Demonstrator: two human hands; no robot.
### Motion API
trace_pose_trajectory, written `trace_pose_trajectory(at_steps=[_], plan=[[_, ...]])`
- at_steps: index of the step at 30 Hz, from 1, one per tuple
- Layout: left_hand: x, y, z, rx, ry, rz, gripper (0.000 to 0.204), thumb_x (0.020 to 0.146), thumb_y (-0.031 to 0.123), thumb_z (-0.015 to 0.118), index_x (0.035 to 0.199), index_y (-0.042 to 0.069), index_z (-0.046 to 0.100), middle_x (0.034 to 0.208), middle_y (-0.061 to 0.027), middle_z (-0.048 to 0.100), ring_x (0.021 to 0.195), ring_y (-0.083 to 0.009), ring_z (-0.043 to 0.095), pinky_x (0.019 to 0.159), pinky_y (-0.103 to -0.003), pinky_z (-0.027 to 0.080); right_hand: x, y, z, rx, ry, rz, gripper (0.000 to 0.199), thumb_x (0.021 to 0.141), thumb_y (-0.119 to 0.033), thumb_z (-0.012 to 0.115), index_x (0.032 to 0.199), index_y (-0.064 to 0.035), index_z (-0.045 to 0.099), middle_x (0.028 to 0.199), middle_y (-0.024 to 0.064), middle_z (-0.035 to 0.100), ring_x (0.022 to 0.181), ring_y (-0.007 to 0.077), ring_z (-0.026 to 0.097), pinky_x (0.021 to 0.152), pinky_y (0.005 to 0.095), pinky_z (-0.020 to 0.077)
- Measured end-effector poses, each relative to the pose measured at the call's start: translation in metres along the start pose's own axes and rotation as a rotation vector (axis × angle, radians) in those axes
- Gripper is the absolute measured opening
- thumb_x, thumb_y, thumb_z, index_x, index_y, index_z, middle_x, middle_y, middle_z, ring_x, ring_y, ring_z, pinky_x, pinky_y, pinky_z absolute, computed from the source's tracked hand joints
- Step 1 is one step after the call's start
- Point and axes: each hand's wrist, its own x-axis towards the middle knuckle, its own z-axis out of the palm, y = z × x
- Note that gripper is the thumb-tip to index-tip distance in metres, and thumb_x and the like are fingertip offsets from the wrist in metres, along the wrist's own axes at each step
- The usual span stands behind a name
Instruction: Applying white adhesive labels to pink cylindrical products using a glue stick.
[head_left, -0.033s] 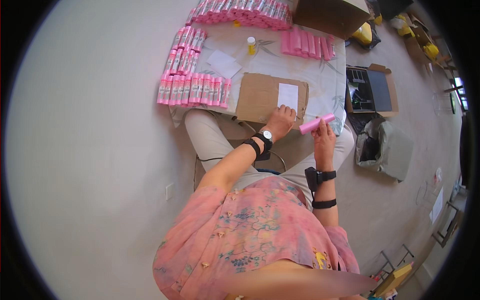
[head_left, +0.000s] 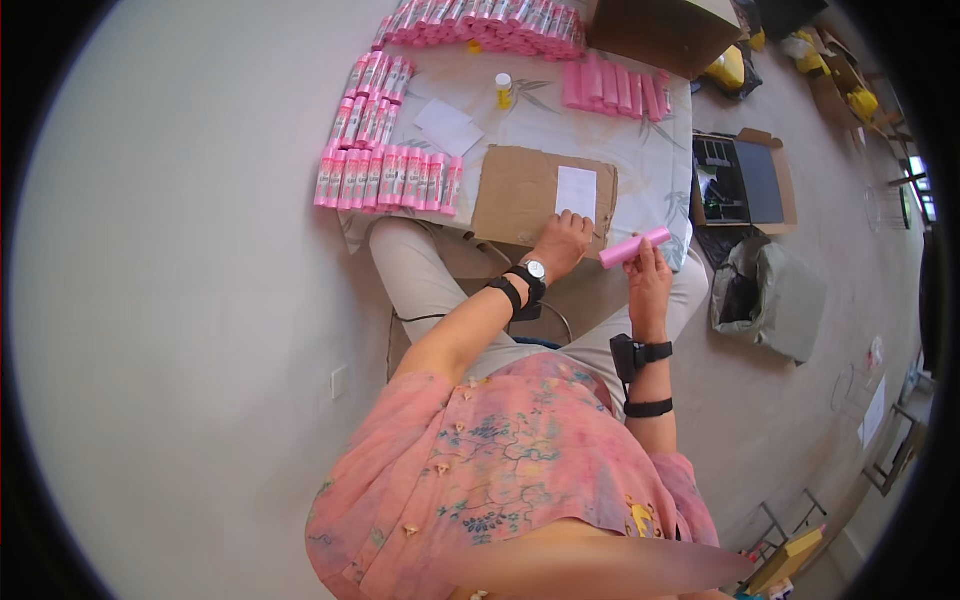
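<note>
My right hand pinches a plain pink tube between thumb and fingers, tilted just past the right edge of a brown cardboard sheet. On that cardboard lies a narrow white paper sheet. My left hand is closed with its bent fingers at the sheet's lower end; the fingertips are partly hidden. Several unlabelled pink tubes lie side by side at the table's far right. Rows of pink tubes with printed labels lie at the left, and a larger stack of labelled tubes fills the far edge.
A small white-capped bottle with yellow contents stands mid-table, near some white papers. A large cardboard box sits at the far right corner. On the floor to the right are an open box and a grey bag.
</note>
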Motion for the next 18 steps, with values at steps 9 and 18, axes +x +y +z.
trace_pose_trajectory(at_steps=[9,18], plan=[[0.013,0.001,0.009,0.131,-0.097,0.052,0.026,0.075,0.011,0.071,0.098,0.003,0.062,0.086,-0.0112,0.068,0.082,-0.0274,0.067,0.073,-0.038,0.054,0.007,-0.004,0.001,0.007,0.007,-0.026,0.028,0.107,-0.027,0.062,0.114,0.0003,0.066,0.09,-0.0003,0.062,0.075,0.0078,0.054,0.07,0.0227,0.0465],[-0.004,-0.029,-0.025,-0.713,0.479,-0.633,0.015,0.096,0.016,0.067,0.101,0.002,0.066,0.093,-0.0167,0.074,0.084,-0.0359,0.072,0.069,-0.042,0.055,0.011,-0.002,-0.005,0.005,-0.011,-0.034,0.03,0.107,-0.026,0.062,0.117,0.0013,0.066,0.091,-0.0001,0.062,0.076,0.0085,0.054,0.071,0.0228,0.0465]])
